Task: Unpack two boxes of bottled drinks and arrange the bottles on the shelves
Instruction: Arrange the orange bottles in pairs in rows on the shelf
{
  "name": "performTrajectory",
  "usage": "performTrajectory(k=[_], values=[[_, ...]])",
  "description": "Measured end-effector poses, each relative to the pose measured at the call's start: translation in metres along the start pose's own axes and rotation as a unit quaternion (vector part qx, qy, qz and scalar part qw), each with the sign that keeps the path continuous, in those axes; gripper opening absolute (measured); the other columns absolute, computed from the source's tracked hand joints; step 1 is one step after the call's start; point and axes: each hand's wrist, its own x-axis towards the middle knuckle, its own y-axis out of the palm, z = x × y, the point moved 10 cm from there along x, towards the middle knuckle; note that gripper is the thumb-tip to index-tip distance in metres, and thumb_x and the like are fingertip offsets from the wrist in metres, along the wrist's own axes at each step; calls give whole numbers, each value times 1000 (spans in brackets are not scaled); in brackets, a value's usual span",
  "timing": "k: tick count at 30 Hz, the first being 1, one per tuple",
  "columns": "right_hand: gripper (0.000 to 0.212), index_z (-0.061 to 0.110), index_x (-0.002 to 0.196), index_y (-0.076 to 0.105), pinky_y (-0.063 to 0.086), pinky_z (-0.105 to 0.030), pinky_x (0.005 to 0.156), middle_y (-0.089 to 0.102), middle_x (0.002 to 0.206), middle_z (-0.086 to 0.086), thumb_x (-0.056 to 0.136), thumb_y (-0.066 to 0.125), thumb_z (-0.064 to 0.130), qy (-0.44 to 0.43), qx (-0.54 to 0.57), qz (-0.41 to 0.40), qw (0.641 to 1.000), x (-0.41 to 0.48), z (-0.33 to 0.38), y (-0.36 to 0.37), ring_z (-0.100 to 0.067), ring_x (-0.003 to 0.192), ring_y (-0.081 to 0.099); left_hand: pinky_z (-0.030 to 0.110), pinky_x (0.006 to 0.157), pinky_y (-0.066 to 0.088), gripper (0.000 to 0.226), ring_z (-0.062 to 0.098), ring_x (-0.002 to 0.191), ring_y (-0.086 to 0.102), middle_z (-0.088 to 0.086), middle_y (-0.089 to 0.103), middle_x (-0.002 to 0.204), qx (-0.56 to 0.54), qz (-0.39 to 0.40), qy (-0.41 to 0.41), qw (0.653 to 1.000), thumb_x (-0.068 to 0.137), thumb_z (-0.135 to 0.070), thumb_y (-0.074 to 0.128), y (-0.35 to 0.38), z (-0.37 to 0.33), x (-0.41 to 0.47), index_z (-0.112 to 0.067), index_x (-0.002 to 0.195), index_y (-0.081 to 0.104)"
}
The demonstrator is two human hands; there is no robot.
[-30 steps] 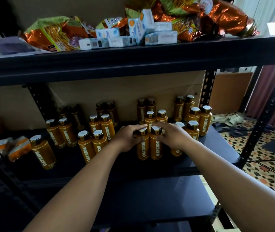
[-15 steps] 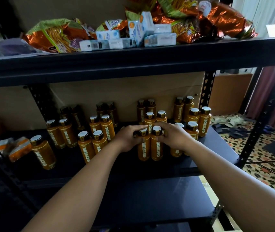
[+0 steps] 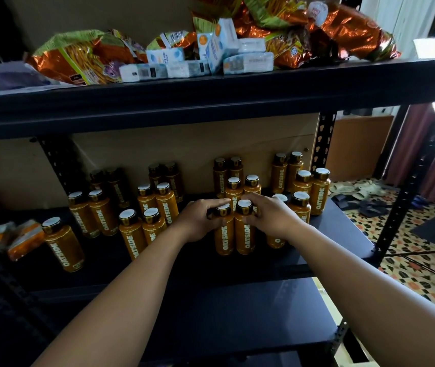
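Midway through stocking, seen from the head camera: a person sets two orange bottles side by side, touching, near the front of the middle shelf (image 3: 330, 234). The left hand (image 3: 200, 221) has its grip curled round the neck of the left bottle (image 3: 223, 239), and the right hand (image 3: 269, 218) grips the right bottle (image 3: 245, 238). Other paired bottles (image 3: 155, 202) stand behind and alongside. Placement looks nearly done; the next move calls for releasing both without knocking neighbours, then fetching more. No box is in view.
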Motion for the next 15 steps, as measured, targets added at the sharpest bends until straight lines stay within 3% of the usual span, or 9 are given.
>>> performTrajectory(k=[7, 11, 15], values=[[53, 35, 146, 47, 45, -20, 80, 64, 131, 6, 97, 68, 36, 2, 6, 14, 1000, 0, 0, 0, -8, 107, 59, 31, 101, 45, 60, 15, 129, 51, -10, 45, 155, 12, 6, 3, 1000, 96, -23, 69, -1, -1, 1, -41, 149, 45], [60, 35, 150, 44, 44, -25, 85, 62, 136, 2, 95, 69, 43, 10, -21, 35, 999, 2, 3, -3, -11, 111, 58, 33, 101, 48, 64, 14, 125, 53, -10, 44, 155, 17, 22, 1, 1000, 95, -26, 70, -1, -1, 3, -42, 151, 42], [67, 32, 153, 41, 50, -33, 96, 60, 141, 1, 94, 67, 52, 8, -54, 41, 998, 4, 11, -15, -18, 122, 60, 38, 99, 51, 68, 13, 117, 58, -5, 49, 151, -1, 25, 2, 1000, 94, -41, 70, -10, -3, 5, -44, 153, 37]])
